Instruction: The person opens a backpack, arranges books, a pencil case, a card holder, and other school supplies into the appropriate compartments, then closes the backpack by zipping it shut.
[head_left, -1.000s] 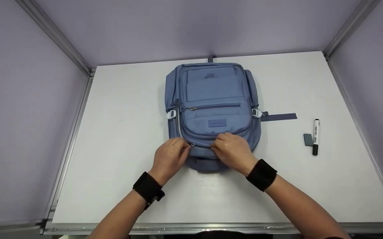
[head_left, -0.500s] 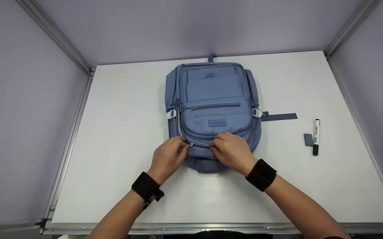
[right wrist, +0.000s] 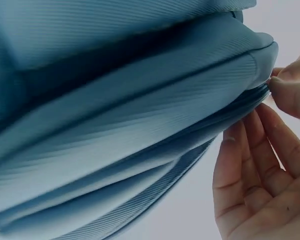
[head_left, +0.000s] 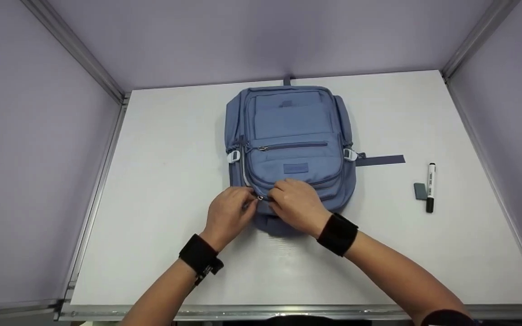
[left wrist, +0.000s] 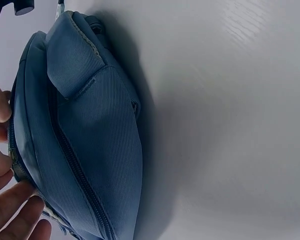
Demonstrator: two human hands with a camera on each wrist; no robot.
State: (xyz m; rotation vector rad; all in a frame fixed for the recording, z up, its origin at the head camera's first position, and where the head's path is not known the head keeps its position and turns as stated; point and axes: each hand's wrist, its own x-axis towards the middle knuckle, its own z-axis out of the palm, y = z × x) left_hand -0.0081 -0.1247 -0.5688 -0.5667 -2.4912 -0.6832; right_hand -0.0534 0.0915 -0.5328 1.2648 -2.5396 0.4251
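I see the bag (head_left: 293,156) near frame centre, long axis running up-down. Its zip pull (head_left: 261,198) lies between left hand (head_left: 229,213) and right hand (head_left: 299,204), nearer the left; both pinch the bag's lower front.

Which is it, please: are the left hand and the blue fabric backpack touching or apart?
Touching: in the left wrist view, the left hand has its fingers against the blue fabric backpack, with no gap.
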